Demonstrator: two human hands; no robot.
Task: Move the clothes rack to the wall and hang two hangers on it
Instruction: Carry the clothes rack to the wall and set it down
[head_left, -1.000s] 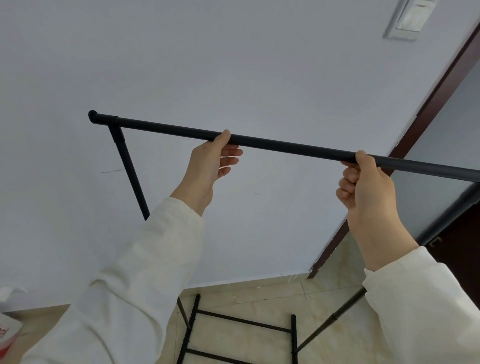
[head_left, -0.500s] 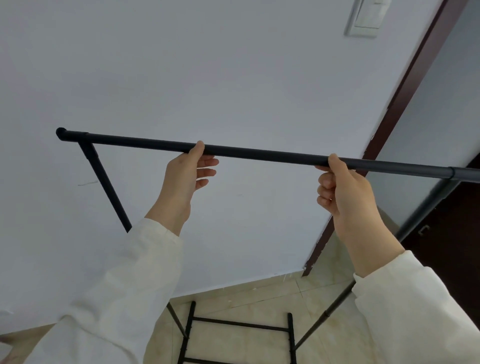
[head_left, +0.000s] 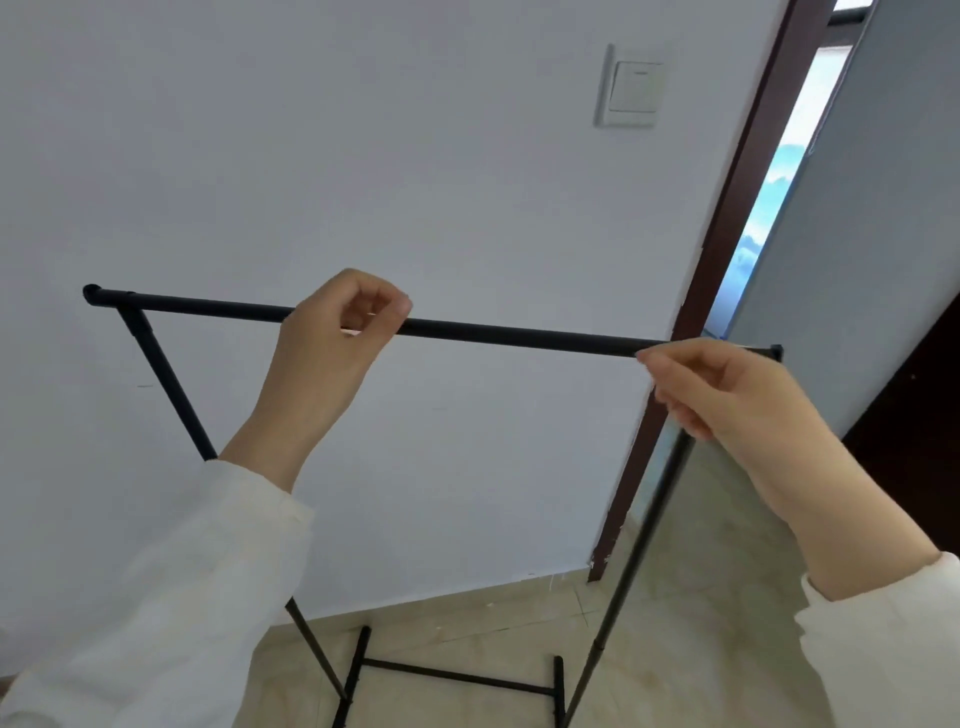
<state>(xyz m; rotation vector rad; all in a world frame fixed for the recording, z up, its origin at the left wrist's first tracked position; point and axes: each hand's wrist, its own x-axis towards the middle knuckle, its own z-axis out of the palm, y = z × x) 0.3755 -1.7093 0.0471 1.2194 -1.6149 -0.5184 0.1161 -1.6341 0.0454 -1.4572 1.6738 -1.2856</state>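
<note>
The black clothes rack (head_left: 519, 338) stands on the tiled floor close to the white wall (head_left: 363, 156), its top bar running from left to right. Its base crossbar (head_left: 457, 674) shows low in the view. My left hand (head_left: 327, 358) hovers in front of the bar's left half with its fingers loosely curled and nothing in them. In front of the bar's right end, my right hand (head_left: 727, 395) is also loosely curled and holds nothing. Both hands sit nearer to me than the bar. No hanger is in view.
A dark brown door frame (head_left: 727, 260) rises just right of the rack, with a doorway beyond it. A white light switch (head_left: 631, 85) is on the wall above the bar. Beige floor tiles (head_left: 701, 649) lie under and around the rack's base.
Both hands gripped the top bar before; now they have come off it and drawn back toward me. The rack stands farther off, with its right end in view.
</note>
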